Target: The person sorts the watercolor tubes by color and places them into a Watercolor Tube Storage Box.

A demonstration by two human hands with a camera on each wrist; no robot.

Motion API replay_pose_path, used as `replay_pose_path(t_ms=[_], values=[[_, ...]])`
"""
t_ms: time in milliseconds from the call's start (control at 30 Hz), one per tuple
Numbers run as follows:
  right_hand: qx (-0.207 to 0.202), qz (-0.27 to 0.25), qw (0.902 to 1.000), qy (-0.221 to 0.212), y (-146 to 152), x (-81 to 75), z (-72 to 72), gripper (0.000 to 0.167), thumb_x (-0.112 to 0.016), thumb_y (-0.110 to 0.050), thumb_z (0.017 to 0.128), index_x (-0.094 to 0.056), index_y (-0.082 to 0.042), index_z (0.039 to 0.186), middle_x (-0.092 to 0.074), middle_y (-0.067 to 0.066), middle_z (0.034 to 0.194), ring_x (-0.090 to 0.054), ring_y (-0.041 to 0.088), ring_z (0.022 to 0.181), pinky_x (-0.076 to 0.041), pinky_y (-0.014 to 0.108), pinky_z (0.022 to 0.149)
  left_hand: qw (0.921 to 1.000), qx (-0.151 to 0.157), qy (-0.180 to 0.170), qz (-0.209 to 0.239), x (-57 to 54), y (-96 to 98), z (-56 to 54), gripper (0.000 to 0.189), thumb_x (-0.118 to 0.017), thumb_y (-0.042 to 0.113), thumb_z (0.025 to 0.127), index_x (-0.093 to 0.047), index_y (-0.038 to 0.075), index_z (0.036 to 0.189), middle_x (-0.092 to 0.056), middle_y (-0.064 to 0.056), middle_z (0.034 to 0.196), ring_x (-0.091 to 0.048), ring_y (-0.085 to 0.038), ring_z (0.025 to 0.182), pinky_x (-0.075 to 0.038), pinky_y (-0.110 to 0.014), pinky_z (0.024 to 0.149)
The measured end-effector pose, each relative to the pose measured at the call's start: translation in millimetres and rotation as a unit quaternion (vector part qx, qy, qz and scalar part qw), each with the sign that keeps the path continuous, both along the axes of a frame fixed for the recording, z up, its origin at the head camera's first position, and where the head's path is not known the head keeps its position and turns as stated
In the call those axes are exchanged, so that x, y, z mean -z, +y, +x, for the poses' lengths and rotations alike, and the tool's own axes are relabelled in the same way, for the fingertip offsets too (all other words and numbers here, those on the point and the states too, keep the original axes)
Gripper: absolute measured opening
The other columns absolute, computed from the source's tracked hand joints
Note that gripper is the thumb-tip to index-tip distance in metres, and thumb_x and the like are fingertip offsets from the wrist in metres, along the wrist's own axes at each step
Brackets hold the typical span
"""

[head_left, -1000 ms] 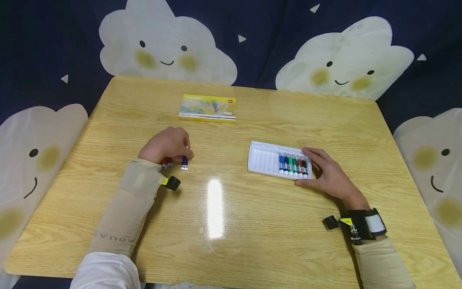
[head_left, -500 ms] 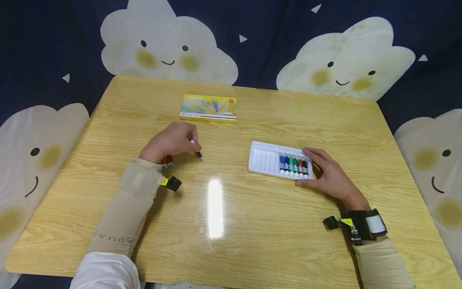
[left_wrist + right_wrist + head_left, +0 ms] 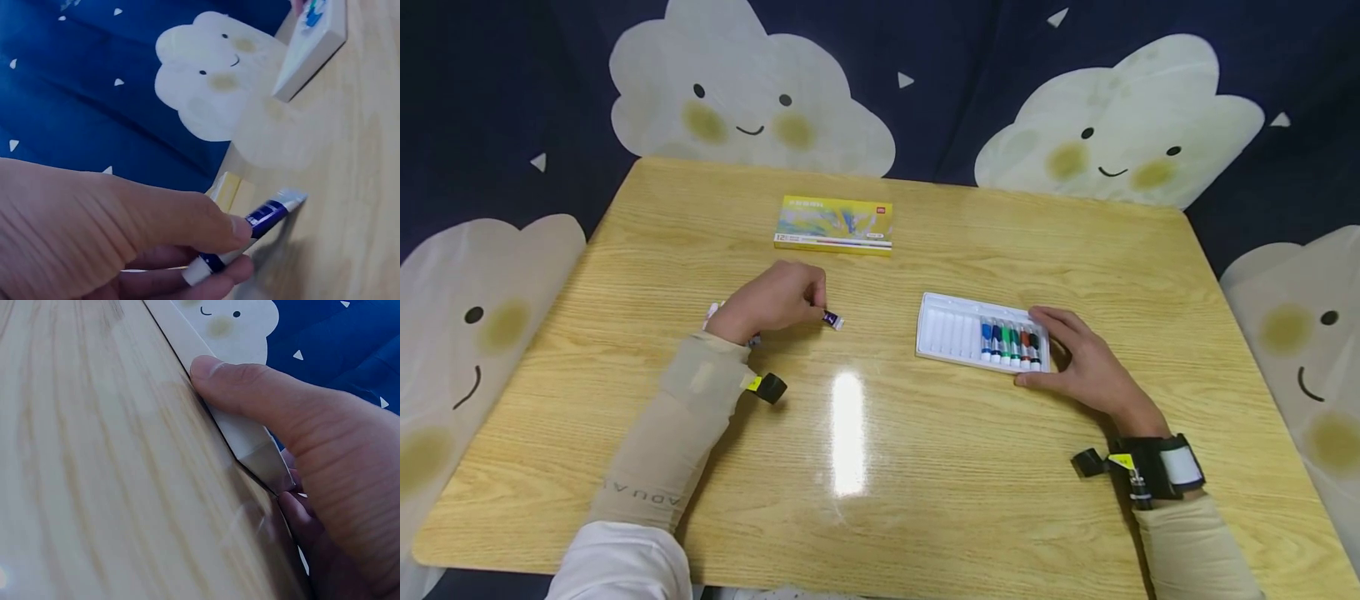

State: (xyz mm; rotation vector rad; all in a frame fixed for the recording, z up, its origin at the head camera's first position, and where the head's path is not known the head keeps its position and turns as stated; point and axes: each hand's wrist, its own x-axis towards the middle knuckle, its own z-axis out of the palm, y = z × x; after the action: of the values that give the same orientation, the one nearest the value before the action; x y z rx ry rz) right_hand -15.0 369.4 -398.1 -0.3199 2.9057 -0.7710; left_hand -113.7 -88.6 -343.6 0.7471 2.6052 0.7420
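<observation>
Between the thumb and fingers of my left hand (image 3: 775,297) a small purple paint tube (image 3: 267,216) is pinched, its white cap against the fingers and its flat crimped end pointing outward. The head view shows it just above the table, left of the white plastic tray (image 3: 951,333). My right hand (image 3: 1088,360) grips that tray's right end, thumb on the near side (image 3: 240,434) and fingers at the far side. Several paint tubes (image 3: 1009,343), blue, green, brown and black among them, lie side by side in the tray's right half; the slots to their left are bare.
A yellow paint box (image 3: 833,225) lies toward the back of the wooden table (image 3: 887,517). Beside the left wrist, parts of other tubes (image 3: 755,340) show, mostly covered by the hand. A cloud-patterned dark blue cloth (image 3: 936,125) hangs behind the table.
My left hand has picked up the purple tube and carried it rightward, toward the tray, turning it on the way. My right hand and the tray stay put.
</observation>
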Motion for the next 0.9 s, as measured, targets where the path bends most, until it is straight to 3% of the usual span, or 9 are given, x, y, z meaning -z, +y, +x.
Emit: replay_pose_path(t_ms=[467, 667, 900], values=[[-0.004, -0.001, 1.0000, -0.003, 0.2, -2.1, -0.1, 0.108, -0.091, -0.048, 0.075, -0.035, -0.017, 0.162, -0.036, 0.013, 0.165, -0.035, 0.045, 0.150, -0.032, 0.068, 0.115, 0.9992, 0.036, 0.011, -0.014, 2.6, 14.3, 10.5, 0.009, -0.074, 0.007, 0.092, -0.071, 0.008, 0.101, -0.072, -0.005, 0.094, -0.056, -0.019, 0.083, -0.049, -0.035, 0.080], [-0.002, 0.001, 1.0000, -0.005, 0.1, -3.0, 0.2, 0.108, -0.091, -0.048, 0.075, -0.035, -0.018, 0.162, -0.035, 0.014, 0.165, -0.035, 0.045, 0.150, -0.033, 0.068, 0.114, 0.9965, 0.075, 0.034, 0.015, 3.3, 21.5, 12.2, 0.016, -0.071, 0.005, 0.094, -0.071, 0.007, 0.110, -0.078, -0.011, 0.105, -0.069, -0.023, 0.096, -0.055, -0.040, 0.088], [0.000, 0.003, 1.0000, -0.007, -0.4, -2.7, 0.1, 0.107, -0.091, -0.049, 0.075, -0.036, -0.020, 0.162, -0.035, 0.013, 0.165, -0.035, 0.044, 0.150, -0.033, 0.068, 0.115, 0.9962, 0.080, 0.006, 0.033, 5.3, 25.2, 12.3, 0.029, -0.064, -0.002, 0.095, -0.071, 0.007, 0.122, -0.078, -0.015, 0.116, -0.074, -0.026, 0.110, -0.058, -0.042, 0.094]])
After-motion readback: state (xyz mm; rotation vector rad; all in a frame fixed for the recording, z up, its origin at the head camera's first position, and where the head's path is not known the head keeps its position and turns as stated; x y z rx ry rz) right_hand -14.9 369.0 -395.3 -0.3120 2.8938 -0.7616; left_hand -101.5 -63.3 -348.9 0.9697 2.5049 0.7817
